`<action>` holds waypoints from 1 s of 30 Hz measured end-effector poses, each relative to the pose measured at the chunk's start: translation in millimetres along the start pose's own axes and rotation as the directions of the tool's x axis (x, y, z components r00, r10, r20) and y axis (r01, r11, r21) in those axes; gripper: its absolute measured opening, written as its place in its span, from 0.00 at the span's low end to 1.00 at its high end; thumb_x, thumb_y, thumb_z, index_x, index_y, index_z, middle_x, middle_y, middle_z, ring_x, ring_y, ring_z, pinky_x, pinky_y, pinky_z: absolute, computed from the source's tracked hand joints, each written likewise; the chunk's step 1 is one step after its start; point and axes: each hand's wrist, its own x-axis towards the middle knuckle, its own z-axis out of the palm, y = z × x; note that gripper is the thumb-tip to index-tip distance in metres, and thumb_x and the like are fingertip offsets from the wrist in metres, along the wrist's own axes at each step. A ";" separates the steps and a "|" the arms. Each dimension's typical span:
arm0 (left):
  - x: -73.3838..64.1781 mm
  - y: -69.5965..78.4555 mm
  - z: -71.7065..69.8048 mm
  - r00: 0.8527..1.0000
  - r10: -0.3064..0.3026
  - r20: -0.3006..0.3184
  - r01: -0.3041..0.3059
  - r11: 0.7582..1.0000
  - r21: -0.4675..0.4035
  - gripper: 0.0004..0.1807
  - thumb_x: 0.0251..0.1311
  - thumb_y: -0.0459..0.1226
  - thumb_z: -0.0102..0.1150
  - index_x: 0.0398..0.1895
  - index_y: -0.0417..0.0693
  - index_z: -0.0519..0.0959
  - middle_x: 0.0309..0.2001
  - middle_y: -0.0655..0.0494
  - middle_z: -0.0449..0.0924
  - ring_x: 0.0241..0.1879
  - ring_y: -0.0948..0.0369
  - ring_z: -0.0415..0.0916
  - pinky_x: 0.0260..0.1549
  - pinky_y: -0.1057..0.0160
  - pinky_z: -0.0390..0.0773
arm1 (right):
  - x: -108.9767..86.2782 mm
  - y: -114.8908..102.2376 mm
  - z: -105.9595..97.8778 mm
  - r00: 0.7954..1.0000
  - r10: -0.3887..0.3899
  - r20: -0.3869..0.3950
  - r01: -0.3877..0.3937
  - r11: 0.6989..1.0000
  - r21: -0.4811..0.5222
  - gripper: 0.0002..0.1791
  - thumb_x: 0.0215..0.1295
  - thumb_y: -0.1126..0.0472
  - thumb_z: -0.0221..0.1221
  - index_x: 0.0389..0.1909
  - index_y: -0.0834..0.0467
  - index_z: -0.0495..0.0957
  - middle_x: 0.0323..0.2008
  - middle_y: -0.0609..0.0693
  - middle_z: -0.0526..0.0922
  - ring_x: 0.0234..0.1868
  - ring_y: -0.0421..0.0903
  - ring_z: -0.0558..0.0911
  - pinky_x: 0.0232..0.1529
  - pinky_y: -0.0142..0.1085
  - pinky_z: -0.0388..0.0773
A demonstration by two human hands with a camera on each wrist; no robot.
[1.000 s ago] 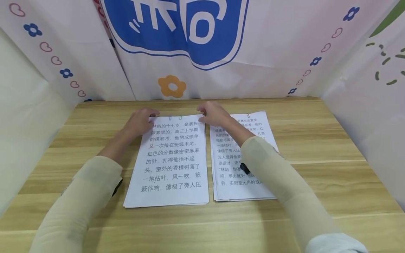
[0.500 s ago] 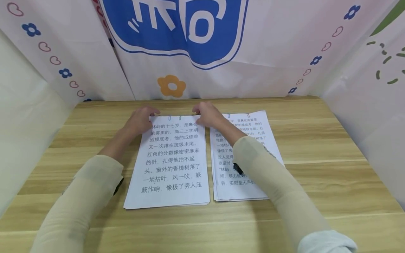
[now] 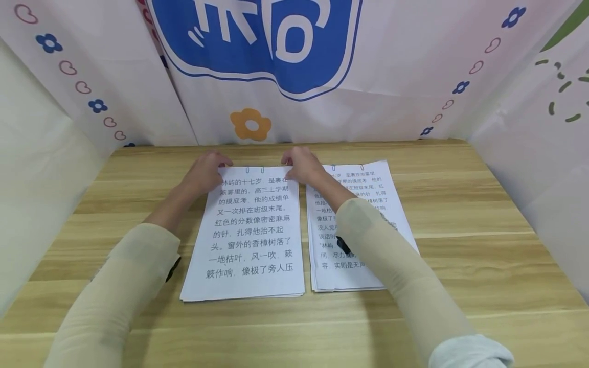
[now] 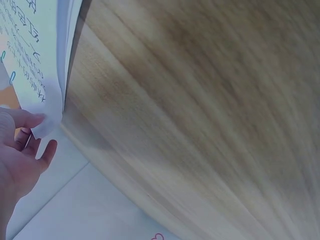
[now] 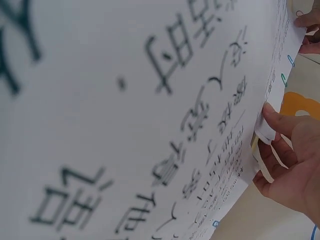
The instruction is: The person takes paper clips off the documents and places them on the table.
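Two stacks of printed paper lie side by side on the wooden table, the left stack and the right stack. Large Chinese text covers their top sheets. My left hand pinches the left stack's far left corner; in the left wrist view its thumb lies on the printed face. At that stack's far right corner, my right hand pinches the paper, thumb above and fingers below in the right wrist view. Two paper clips sit on the left stack's far edge between the hands. My right forearm crosses over the right stack, hiding part of it.
Two more paper clips hold the far edge of the right stack. Behind the wooden table hangs a white cloth backdrop with a blue emblem and an orange flower. White cloth walls stand at both sides.
My right hand has moved a little left onto the left stack's far right corner, uncovering another clip on the right stack. The left hand holds its place.
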 end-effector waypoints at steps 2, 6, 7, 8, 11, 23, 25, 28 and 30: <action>0.3 0.0 0.1 1.000 -0.004 0.002 0.005 1.000 -0.013 0.29 0.50 0.13 0.50 0.59 0.27 0.78 0.60 0.30 0.74 0.63 0.36 0.69 0.66 0.39 0.69 | -0.4 0.1 0.2 1.000 0.004 -0.003 -0.005 1.000 -0.010 0.25 0.56 0.71 0.73 0.57 0.60 0.83 0.50 0.54 0.84 0.53 0.50 0.80 0.60 0.41 0.77; 0.4 -1.4 -0.2 1.000 -0.005 0.005 0.005 0.999 -0.045 0.29 0.49 0.12 0.47 0.57 0.27 0.79 0.61 0.30 0.74 0.64 0.35 0.68 0.66 0.38 0.69 | -1.6 0.0 0.5 1.000 0.003 -0.011 -0.003 1.000 -0.015 0.23 0.57 0.70 0.73 0.55 0.60 0.84 0.50 0.54 0.84 0.53 0.50 0.80 0.61 0.42 0.77; 0.1 -1.8 -0.5 1.000 -0.003 0.004 0.003 0.999 -0.054 0.29 0.49 0.12 0.46 0.57 0.27 0.79 0.61 0.30 0.74 0.63 0.35 0.68 0.66 0.38 0.69 | -2.0 -0.1 0.3 1.000 0.004 -0.011 -0.004 1.000 -0.011 0.23 0.57 0.71 0.72 0.55 0.59 0.84 0.50 0.54 0.84 0.53 0.50 0.80 0.61 0.42 0.77; -0.3 -2.3 -0.9 1.000 0.003 0.000 -0.003 0.998 -0.062 0.29 0.49 0.12 0.45 0.56 0.27 0.80 0.60 0.30 0.74 0.63 0.35 0.69 0.66 0.38 0.69 | -2.3 -0.2 0.1 1.000 0.004 -0.012 -0.005 1.000 -0.005 0.22 0.58 0.71 0.72 0.55 0.60 0.84 0.50 0.54 0.84 0.54 0.50 0.81 0.62 0.41 0.77; -2.6 -3.6 -2.8 1.000 0.024 -0.019 -0.026 0.996 -0.083 0.29 0.48 0.13 0.43 0.54 0.27 0.80 0.58 0.30 0.76 0.62 0.35 0.70 0.65 0.38 0.69 | -3.1 -0.5 -1.6 1.000 -0.003 -0.017 0.003 1.000 0.011 0.20 0.60 0.74 0.68 0.53 0.59 0.84 0.50 0.54 0.85 0.55 0.50 0.81 0.62 0.41 0.77; -10.2 -10.9 -5.5 0.990 0.071 -0.118 -0.090 0.983 -0.159 0.29 0.47 0.13 0.40 0.52 0.26 0.81 0.51 0.30 0.77 0.54 0.37 0.72 0.58 0.40 0.73 | -8.0 0.4 -8.0 0.993 -0.089 -0.079 0.097 0.989 0.108 0.21 0.61 0.82 0.57 0.51 0.64 0.84 0.46 0.55 0.85 0.51 0.49 0.81 0.58 0.37 0.78; -10.8 -11.7 -5.1 0.987 0.074 -0.143 -0.099 0.979 -0.179 0.28 0.47 0.13 0.40 0.51 0.26 0.81 0.50 0.30 0.78 0.54 0.38 0.73 0.57 0.40 0.73 | -8.5 0.8 -8.6 0.991 -0.102 -0.091 0.113 0.986 0.126 0.20 0.61 0.82 0.57 0.51 0.65 0.84 0.45 0.55 0.85 0.49 0.49 0.81 0.56 0.36 0.79; -11.8 -12.6 -4.5 0.984 0.054 -0.167 -0.091 0.970 -0.223 0.28 0.48 0.13 0.40 0.51 0.26 0.81 0.51 0.30 0.78 0.55 0.38 0.73 0.57 0.40 0.74 | -9.4 1.3 -10.0 0.989 -0.111 -0.099 0.126 0.979 0.162 0.18 0.60 0.82 0.58 0.49 0.66 0.84 0.44 0.55 0.84 0.48 0.49 0.81 0.54 0.35 0.79; -12.9 -12.9 -4.8 0.984 0.030 -0.173 -0.075 0.964 -0.257 0.27 0.49 0.13 0.42 0.53 0.26 0.81 0.53 0.30 0.77 0.56 0.37 0.73 0.59 0.39 0.74 | -10.2 1.7 -11.1 0.988 -0.114 -0.100 0.131 0.974 0.186 0.18 0.60 0.82 0.58 0.48 0.66 0.84 0.44 0.56 0.84 0.48 0.49 0.81 0.53 0.35 0.80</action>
